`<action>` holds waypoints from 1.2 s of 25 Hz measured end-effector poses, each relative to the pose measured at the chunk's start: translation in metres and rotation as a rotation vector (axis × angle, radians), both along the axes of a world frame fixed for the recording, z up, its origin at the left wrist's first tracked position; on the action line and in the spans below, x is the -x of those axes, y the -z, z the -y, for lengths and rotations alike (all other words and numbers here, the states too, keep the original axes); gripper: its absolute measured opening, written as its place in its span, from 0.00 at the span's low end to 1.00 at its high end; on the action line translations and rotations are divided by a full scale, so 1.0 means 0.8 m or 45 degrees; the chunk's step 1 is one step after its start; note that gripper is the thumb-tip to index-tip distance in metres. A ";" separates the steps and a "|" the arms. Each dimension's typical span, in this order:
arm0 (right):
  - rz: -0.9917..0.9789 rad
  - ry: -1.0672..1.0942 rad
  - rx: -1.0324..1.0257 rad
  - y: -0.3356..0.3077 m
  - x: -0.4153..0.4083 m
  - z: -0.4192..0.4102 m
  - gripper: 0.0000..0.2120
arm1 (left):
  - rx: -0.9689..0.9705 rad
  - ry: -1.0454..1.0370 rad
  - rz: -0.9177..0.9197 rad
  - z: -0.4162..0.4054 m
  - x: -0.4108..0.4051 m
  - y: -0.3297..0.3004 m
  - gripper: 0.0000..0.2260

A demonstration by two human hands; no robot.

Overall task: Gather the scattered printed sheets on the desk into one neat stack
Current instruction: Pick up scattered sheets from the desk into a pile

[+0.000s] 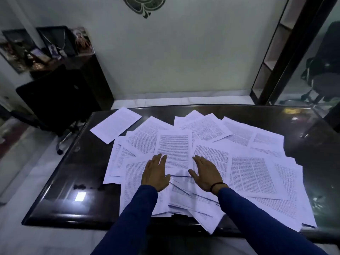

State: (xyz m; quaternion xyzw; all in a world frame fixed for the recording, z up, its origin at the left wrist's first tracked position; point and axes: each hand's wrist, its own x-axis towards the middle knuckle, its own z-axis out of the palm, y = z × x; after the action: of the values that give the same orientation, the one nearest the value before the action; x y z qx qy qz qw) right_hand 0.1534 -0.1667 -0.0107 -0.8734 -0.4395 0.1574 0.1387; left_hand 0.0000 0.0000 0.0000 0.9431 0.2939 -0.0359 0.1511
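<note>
Both hands are flat and spread out, palms down, so no real grip on anything right now, just open hands pressing on paper. The left hand (154, 173) sits on the sheets a bit left of centre, fingers pointing away from the body. The right hand (205, 174) is just beside it, thumb stuck out toward the left one, with a dark band (218, 186) around the wrist. Both arms are in dark blue sleeves (128, 221) coming in from the bottom edge.

Between the two hands lies one upright sheet (173, 150) sitting on top of the pile, and both sets of fingertips touch or overlap its lower corners. Right under the wrists, near the front edge of the counter, there's a thicker messy bunch of pages (184, 201) with edges fanned out at odd angles, some poking past the counter edge.

The rest of the printed sheets (253, 172) are spread all over the glossy dark counter (70, 172), overlapping each other, mostly centre and right. One single page (116, 125) lies off on its own at the far left corner, tilted, barely clear of the others.

Beyond the counter: a black office chair (55, 100) on the left, a dark cabinet with framed pictures (46, 48) behind it, and a second chair (323, 74) behind glass on the right.
</note>
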 end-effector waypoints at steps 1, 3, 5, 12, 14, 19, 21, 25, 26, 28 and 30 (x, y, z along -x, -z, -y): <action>-0.018 0.027 -0.026 0.002 -0.006 -0.007 0.31 | 0.010 -0.004 0.006 -0.007 -0.003 0.001 0.35; -0.118 0.116 -0.006 0.010 -0.017 -0.027 0.28 | 0.054 -0.017 -0.008 -0.027 -0.010 0.010 0.33; -0.239 0.239 0.058 0.018 -0.028 -0.051 0.25 | 0.117 0.014 -0.038 -0.052 -0.023 0.024 0.31; -0.415 0.608 0.148 0.052 -0.081 -0.125 0.24 | 0.394 0.122 -0.228 -0.116 -0.074 0.082 0.26; -0.461 0.731 0.168 0.059 -0.085 -0.142 0.24 | 0.354 0.195 -0.337 -0.124 -0.081 0.095 0.24; -0.671 1.011 0.203 0.074 -0.090 -0.170 0.25 | 0.255 0.226 -0.359 -0.127 -0.084 0.110 0.19; -0.808 1.095 0.141 0.077 -0.093 -0.176 0.20 | 0.245 0.221 -0.343 -0.125 -0.082 0.108 0.19; -0.882 1.033 -0.031 0.077 -0.096 -0.180 0.19 | 0.324 0.176 -0.292 -0.131 -0.081 0.104 0.21; -0.880 1.014 -0.102 0.070 -0.097 -0.179 0.16 | 0.385 0.093 -0.204 -0.135 -0.081 0.099 0.22; -0.956 0.972 -0.250 0.055 -0.101 -0.171 0.14 | 0.557 -0.217 0.073 -0.152 -0.082 0.085 0.25; -1.132 0.916 -0.371 0.036 -0.107 -0.158 0.14 | 0.830 -0.566 0.265 -0.179 -0.089 0.064 0.29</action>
State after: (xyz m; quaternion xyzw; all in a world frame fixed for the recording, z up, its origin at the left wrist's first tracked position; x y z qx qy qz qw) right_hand 0.2393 -0.0403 -0.0398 -0.7897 -0.0324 0.3897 0.4728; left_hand 0.0713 0.1434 -0.0508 0.7578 0.4470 0.0020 0.4753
